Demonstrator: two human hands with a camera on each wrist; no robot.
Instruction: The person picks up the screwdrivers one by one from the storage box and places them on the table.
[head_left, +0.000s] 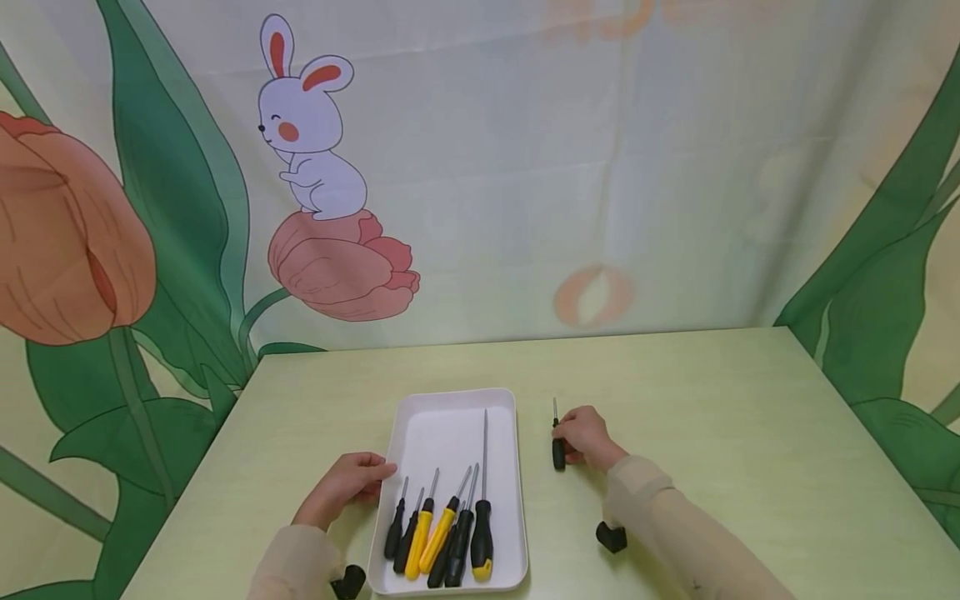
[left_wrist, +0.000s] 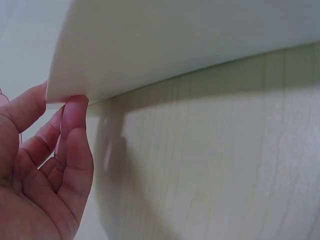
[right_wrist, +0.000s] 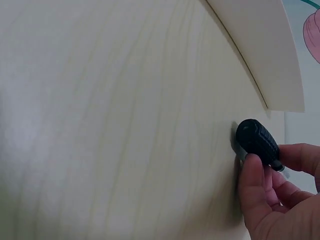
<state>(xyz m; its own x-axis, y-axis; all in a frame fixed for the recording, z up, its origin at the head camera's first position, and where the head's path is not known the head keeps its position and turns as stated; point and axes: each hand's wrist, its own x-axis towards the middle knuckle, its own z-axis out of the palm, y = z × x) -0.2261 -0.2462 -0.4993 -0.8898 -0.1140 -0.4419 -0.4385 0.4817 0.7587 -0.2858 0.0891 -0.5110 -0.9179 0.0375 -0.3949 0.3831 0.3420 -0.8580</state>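
Observation:
A white tray [head_left: 450,433] lies on the table with several screwdrivers in its near half. Some have black handles, two have yellow handles [head_left: 419,543], and a long one [head_left: 482,533] at the right is black with a yellow end. My left hand [head_left: 351,483] pinches the tray's left rim between thumb and fingers; the left wrist view shows the tray wall [left_wrist: 150,45] at the fingertips. To the right of the tray, my right hand [head_left: 588,437] pinches a small black screwdriver [head_left: 558,454], its shaft pointing away from me. In the right wrist view its handle [right_wrist: 257,142] is close over the tabletop.
The pale wood-grain table [head_left: 750,433] reaches back to a hanging cloth [head_left: 480,167] printed with a rabbit and tulips. Dark wrist-camera pieces [head_left: 611,537] sit under the sleeves. The tray's right wall [right_wrist: 265,55] stands near the right hand.

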